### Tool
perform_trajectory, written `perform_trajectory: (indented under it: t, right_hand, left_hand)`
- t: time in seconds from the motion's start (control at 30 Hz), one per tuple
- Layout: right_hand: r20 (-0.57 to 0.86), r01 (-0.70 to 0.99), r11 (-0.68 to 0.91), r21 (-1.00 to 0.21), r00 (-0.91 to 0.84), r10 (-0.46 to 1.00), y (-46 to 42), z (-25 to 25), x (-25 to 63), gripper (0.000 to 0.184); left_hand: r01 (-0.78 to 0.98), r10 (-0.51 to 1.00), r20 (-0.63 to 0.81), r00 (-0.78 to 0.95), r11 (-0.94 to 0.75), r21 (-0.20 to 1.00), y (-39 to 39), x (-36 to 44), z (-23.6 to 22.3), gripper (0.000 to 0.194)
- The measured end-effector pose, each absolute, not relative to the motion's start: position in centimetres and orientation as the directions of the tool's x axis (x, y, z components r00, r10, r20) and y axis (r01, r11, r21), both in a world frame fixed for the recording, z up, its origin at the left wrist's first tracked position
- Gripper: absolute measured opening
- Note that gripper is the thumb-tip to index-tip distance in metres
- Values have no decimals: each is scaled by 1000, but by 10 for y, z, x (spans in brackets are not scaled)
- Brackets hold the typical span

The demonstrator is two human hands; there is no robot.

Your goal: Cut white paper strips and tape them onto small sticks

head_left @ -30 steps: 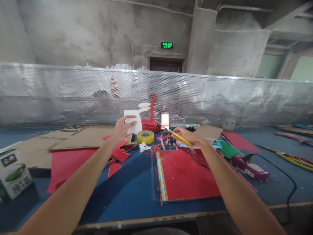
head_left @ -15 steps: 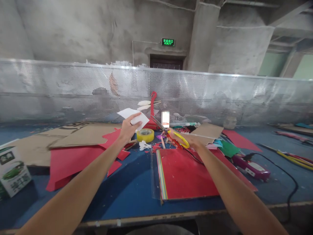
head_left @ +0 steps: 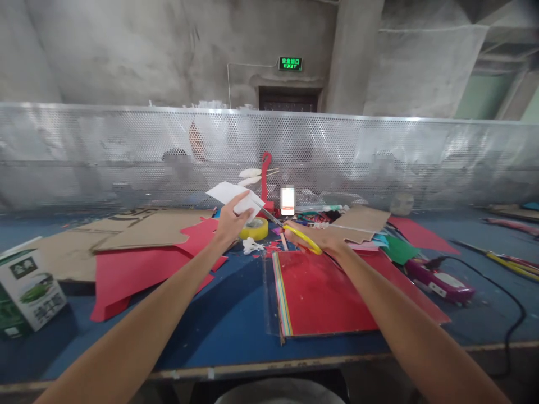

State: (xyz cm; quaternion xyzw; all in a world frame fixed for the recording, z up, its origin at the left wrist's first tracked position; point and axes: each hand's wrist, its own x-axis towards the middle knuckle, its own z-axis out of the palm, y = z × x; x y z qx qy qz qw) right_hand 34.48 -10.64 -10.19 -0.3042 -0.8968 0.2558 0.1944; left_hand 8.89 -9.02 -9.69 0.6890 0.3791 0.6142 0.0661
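Pinched in my left hand point(head_left: 231, 224) is a piece of white paper point(head_left: 225, 193), held up over the table. My right hand point(head_left: 297, 234) grips a pair of scissors point(head_left: 309, 240) with yellow and red handles. Their blades point up and left and meet the paper's right edge; whether they have cut into it I cannot tell. Just below my left hand lies a roll of yellow tape point(head_left: 257, 230), partly hidden by the hand. White paper cut-outs point(head_left: 252, 246) and red scraps lie near it. A stack of red paper point(head_left: 332, 294) in a clear sleeve lies under my right forearm.
Cardboard point(head_left: 143, 238) and red sheets point(head_left: 135, 275) cover the left side, beside a milk carton point(head_left: 36, 292). At right are a purple device point(head_left: 440, 282) with a black cord and yellow-handled pliers point(head_left: 505, 264). A perforated metal screen point(head_left: 357, 146) stands behind a lit phone point(head_left: 287, 201).
The white paper and the scissor blades have come together, my left hand moving right. The scissors' handles have closed nearer each other. The whole view has shifted slightly.
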Motion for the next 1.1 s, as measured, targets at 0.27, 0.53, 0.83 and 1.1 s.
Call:
perform_trajectory:
  t: [0.27,0.53,0.83,1.1]
  right_hand:
    - [154,465,626,-626,-713,684,-110,-100,341,47]
    - [196,446,644,-622,-708,679,-112,-100,338,45]
    - [216,440,602,-667,-659,721,-117,-98,337,43]
    - [237,401,586,-704,-645,726,-115,-97,335,37]
  left_hand:
    - [453,629,777,13,-697,556,-91,94,-102,55]
    - [455,625,780,21,-701,549,-91,95,-103,56]
    - [460,618,786,9,-700,546,-86,91,-105,58]
    - [430,613,790,-10,-710,557,-91,93,-101,56]
